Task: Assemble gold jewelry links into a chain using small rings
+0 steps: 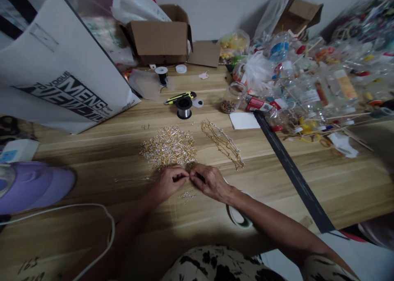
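My left hand and my right hand meet fingertip to fingertip low over the wooden table. Both are closed in a pinch; whatever lies between the fingers is too small to make out. Just beyond them spreads a pile of small gold and silver jewellery pieces. A little group of silvery pieces lies on the near side of my hands. Several gold and silver chains are laid out beyond my right hand. One thin chain stretches out left of my left hand.
Spools of wire, a yellow-black utility knife and a jar of beads stand farther back. Plastic bottles crowd the right side. A white bag and a purple appliance occupy the left, with a white cord. Behind is a cardboard box.
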`<state>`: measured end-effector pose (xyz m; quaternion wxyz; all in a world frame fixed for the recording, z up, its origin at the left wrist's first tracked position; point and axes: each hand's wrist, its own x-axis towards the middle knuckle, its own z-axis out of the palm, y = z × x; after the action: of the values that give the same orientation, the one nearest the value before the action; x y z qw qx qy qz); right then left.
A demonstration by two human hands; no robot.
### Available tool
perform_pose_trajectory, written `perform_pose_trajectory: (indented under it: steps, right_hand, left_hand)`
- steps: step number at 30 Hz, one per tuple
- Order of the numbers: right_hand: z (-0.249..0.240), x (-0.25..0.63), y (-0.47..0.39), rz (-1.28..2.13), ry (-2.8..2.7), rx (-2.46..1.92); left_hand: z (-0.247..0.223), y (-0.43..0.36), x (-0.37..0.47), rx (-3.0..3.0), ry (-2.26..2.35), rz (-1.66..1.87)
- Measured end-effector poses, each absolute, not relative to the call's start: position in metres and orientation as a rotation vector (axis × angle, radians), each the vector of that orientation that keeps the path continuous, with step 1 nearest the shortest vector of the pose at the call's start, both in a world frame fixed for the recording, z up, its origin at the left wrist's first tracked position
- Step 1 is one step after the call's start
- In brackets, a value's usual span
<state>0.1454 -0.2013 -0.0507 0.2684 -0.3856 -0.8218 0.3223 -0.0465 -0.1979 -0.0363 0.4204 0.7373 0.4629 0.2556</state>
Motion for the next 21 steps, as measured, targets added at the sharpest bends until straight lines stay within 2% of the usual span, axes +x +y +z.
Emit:
perform_pose_trajectory:
  steps: [21]
  right_hand:
    - [-0.0440,0.1454,-0.2046,0.893,-2.176,-1.045]
  left_hand:
    - [-0.0434,-0.1982,-0.0455,1.658,1.215,0.709]
